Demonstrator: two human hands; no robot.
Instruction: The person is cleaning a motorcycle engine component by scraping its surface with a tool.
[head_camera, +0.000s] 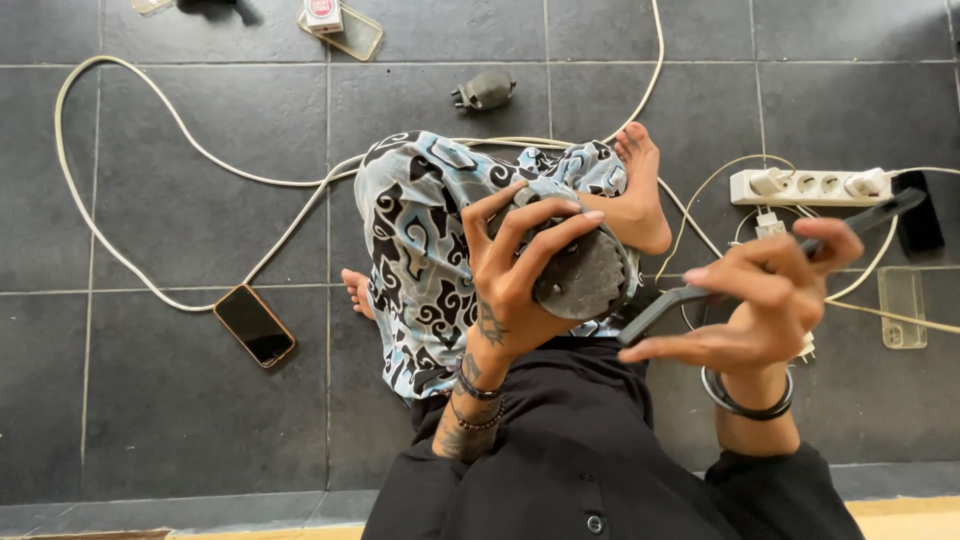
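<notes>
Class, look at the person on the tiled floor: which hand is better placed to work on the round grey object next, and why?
Probably the right hand: it holds the dark flat tool, whose tip lies beside the round grey object. The left hand is taken up, its grip wrapped over that object.

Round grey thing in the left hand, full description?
The round grey object is a thick disc with a dark, rough, pitted face tilted toward the camera and a paler rim. It looks like metal or stone; which, I cannot tell. The left hand wraps it from above, fingers spread over the top edge, holding it over the lap. The flat dark tool in the right hand ends just beside its lower right edge.
</notes>
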